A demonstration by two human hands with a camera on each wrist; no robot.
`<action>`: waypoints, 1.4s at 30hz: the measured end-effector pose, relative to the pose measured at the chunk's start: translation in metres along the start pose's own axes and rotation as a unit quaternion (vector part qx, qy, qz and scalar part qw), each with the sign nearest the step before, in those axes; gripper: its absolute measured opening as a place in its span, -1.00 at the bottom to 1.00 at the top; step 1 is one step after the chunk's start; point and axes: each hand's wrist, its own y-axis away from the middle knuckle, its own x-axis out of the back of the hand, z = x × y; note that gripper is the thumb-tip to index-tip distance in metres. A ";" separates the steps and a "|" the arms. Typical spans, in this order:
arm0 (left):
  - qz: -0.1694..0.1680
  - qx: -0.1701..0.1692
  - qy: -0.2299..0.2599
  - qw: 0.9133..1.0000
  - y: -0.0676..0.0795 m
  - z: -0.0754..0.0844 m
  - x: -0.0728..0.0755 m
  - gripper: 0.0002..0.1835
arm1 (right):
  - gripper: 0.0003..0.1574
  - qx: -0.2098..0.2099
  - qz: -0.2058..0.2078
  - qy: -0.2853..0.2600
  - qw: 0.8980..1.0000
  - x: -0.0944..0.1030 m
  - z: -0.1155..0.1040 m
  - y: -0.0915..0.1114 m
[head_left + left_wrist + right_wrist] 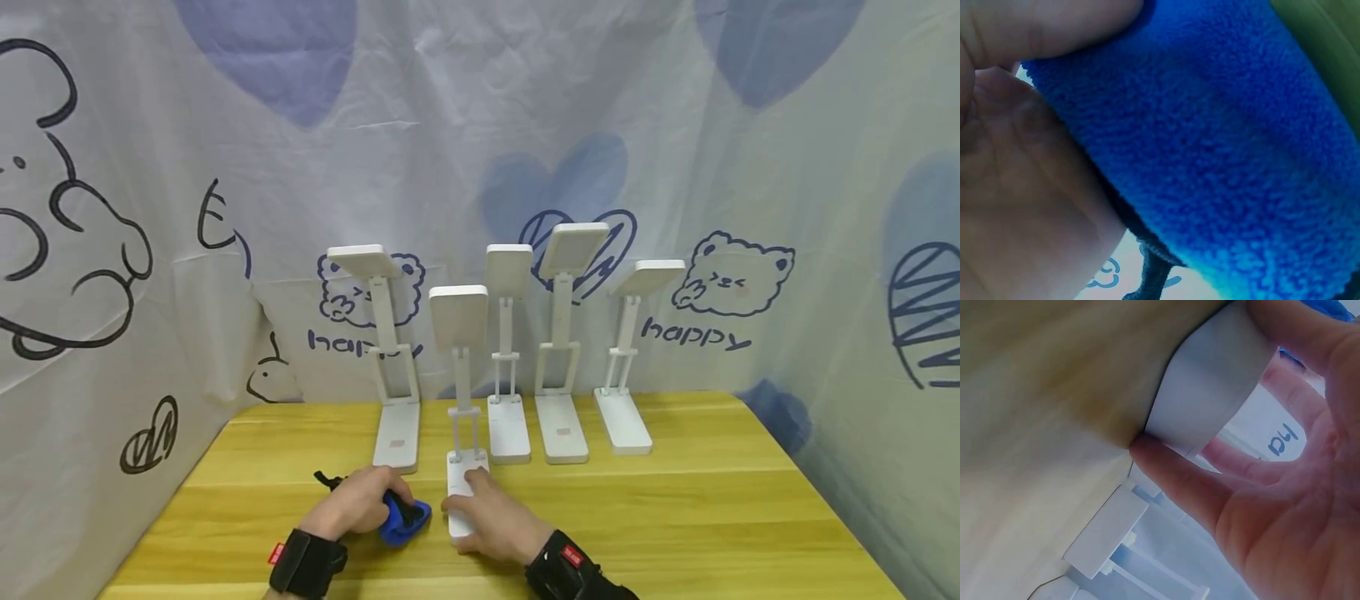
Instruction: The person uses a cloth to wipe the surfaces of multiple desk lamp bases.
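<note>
A white folding phone stand [459, 318] stands upright at the front of the row. My right hand [508, 523] grips its flat base, thumb and fingers spread to either side of it; the right wrist view shows the base's end [1210, 378] between them. Just left of the base, my left hand [358, 503] holds a blue fluffy cloth [397, 530] with a black side and a dark cord [327, 480]. Close up in the left wrist view, the plush face [1197, 156] covers most of the fingers.
Behind stand more white phone stands, one at the back left [397, 433], others at the middle [508, 429], right of middle [562, 429] and far right [624, 421]. They line the back of the wooden table [720, 517], before a printed curtain [450, 100].
</note>
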 end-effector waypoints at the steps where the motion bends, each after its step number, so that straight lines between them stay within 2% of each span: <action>1: 0.001 -0.001 -0.001 1.000 0.000 0.000 0.000 -0.55 | -0.42 0.000 0.000 0.003 1.000 0.000 0.000 -0.001; 11: 0.004 0.001 -0.004 1.000 0.002 0.000 -0.001 -0.55 | -0.39 -0.029 -0.005 -0.001 1.000 -0.001 0.005 -0.017; 27: -0.003 0.012 0.000 1.000 0.003 0.001 0.000 -0.57 | -0.42 -0.049 0.013 -0.011 0.999 -0.005 0.013 -0.049; 35: -0.002 -0.011 -0.001 1.000 0.002 0.000 0.000 -0.57 | -0.43 -0.061 0.005 -0.005 0.998 -0.005 0.018 -0.067; 42: -0.001 -0.016 -0.006 1.000 0.001 0.001 0.001 -0.55 | -0.36 -0.079 -0.013 0.003 0.997 0.002 0.019 -0.076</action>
